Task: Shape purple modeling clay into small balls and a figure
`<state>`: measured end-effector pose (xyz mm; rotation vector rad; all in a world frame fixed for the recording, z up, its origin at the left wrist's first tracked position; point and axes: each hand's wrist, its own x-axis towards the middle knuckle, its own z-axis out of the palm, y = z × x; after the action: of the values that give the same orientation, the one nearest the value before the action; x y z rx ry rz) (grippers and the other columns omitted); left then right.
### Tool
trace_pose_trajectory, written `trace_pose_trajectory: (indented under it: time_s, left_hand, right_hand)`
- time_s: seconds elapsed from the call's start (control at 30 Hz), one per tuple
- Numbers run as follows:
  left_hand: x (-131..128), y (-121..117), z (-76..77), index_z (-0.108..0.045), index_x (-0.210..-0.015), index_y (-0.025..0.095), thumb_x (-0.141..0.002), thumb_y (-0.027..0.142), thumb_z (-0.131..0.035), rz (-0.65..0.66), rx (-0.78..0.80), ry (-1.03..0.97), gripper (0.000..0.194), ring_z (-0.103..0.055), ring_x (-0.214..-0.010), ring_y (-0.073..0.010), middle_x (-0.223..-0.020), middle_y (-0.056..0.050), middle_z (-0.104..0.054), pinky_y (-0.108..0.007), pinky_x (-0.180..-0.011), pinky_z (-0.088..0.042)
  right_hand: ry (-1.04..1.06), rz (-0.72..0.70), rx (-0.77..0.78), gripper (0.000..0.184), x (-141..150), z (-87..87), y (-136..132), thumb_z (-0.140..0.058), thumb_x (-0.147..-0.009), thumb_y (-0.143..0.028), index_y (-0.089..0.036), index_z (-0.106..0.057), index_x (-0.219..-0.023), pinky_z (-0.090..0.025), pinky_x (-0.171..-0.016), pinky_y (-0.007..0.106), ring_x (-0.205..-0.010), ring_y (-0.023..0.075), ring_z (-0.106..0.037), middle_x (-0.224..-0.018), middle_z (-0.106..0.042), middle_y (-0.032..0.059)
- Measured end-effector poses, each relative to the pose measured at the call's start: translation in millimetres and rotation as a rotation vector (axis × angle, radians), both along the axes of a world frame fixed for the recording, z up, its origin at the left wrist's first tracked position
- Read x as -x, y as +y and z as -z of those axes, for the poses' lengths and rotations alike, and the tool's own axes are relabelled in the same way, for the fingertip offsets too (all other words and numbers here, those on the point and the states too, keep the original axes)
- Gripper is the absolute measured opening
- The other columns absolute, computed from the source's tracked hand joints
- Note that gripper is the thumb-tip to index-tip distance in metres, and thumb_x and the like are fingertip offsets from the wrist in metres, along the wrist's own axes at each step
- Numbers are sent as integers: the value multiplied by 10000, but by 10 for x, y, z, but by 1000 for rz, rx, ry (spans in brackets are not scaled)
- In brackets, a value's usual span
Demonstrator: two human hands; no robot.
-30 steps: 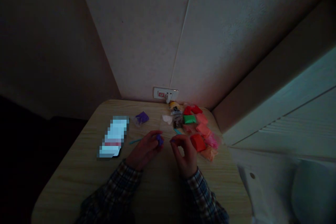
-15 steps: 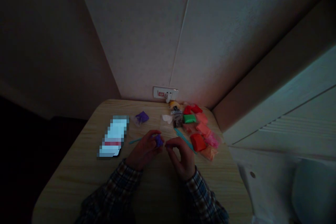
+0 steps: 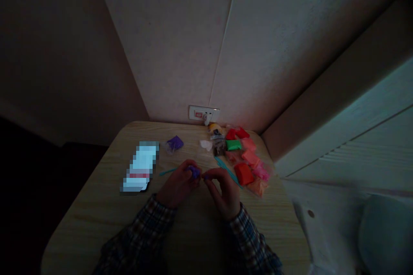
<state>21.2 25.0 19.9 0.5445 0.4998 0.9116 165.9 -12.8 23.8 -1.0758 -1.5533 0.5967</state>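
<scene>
My left hand is closed round a lump of purple clay, which shows between thumb and fingers. Close to its right, my right hand makes a pinch, thumb against forefinger, with a small purple bit at the tips. The fingertips of both hands almost meet over the table. Behind my left hand lies a thin teal stick, partly hidden by it. Beyond my right hand are teal modelling tools. A clear bag with purple clay lies farther back on the left.
A lit phone lies at the left of the wooden table. Bagged clay stands at the right: red, green, pink and white among them. A wall socket with a plug is behind the table.
My right fingertips have come slightly closer to the left hand. The left fingers have shifted a little on the purple clay. The rest looks the same.
</scene>
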Motion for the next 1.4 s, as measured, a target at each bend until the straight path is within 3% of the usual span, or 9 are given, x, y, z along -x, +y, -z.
trace_pose_trajectory:
  time_s: [0.13,0.3,0.47,0.7,1.0,1.4]
  left_hand:
    - [4,-1,16,-568,-973,197,-615,248,-743,22,-4,2,402,-541,-715,-83,-824,7,-586,-200,-654,-419]
    - [14,2,55,-609,-836,164,-590,219,-759,35,-35,22,294,-556,-762,-107,-833,-11,-610,-220,-688,-426]
    - [9,0,48,-618,-839,180,-592,227,-763,40,-69,46,290,-575,-813,-123,-860,-12,-627,-233,-728,-430]
    - [-12,-5,8,-621,-813,169,-581,257,-769,31,-121,112,289,-570,-797,-153,-840,-19,-618,-281,-721,-432]
    - [-6,8,77,-611,-835,173,-601,274,-758,49,-149,93,294,-570,-821,-157,-837,-11,-616,-293,-742,-436]
    - [-7,12,73,-618,-825,166,-589,257,-763,20,-181,128,292,-571,-796,-140,-825,-8,-619,-262,-719,-460]
  right_hand:
    - [-27,7,-41,44,-11,-14,-5,-518,-813,-176,-192,-542,-846,-480,-629,280,-695,150,-561,-738,-581,28]
    - [-15,9,-61,74,-10,-34,-5,-514,-801,-148,-194,-545,-849,-474,-634,281,-707,153,-555,-751,-570,29]
    - [-3,-5,-40,122,-7,5,-9,-508,-798,-133,-198,-537,-897,-472,-665,292,-743,159,-560,-786,-577,34]
    - [-26,10,-53,82,-20,-32,-14,-499,-813,-148,-195,-531,-873,-454,-632,282,-694,145,-525,-752,-549,24]
    - [-52,-9,-76,75,-18,-42,4,-507,-807,-150,-188,-532,-867,-437,-607,272,-674,139,-500,-737,-526,15]
    - [-56,-24,-71,56,-13,-83,12,-526,-808,-154,-191,-531,-850,-434,-600,274,-673,143,-497,-730,-518,13]
